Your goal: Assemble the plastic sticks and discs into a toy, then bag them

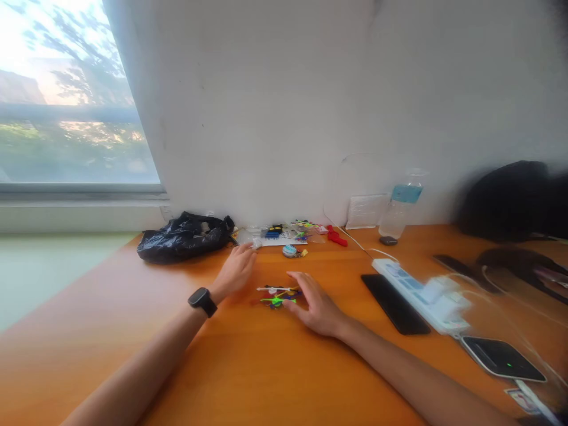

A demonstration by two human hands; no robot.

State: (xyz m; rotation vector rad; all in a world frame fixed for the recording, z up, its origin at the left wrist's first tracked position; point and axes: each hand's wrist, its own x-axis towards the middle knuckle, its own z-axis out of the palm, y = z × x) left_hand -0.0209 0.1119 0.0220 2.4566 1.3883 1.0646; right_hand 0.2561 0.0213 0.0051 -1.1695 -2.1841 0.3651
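A small pile of colourful thin plastic pieces (277, 300), with green, white, red and blue among them, lies on the wooden table (248, 367). My right hand (317, 305) is at the pile's right side, thumb and fingers apart. Its fingertips are at the pile's edge; whether they touch it I cannot tell. To the left and farther back, my left hand (235, 269) stretches its fingers forward, holding nothing that shows. A black watch (203, 302) is on the left wrist. What exactly the plastic pieces are is too blurred to tell.
At the back stand a black plastic bag (186, 236), a round blue-white item (290, 251), small packets (275, 232), a red object (337, 236) and a bottle (400, 207). On the right lie a black phone (394, 303), a white power strip (415, 293) with cables and a grey-edged device (503, 358).
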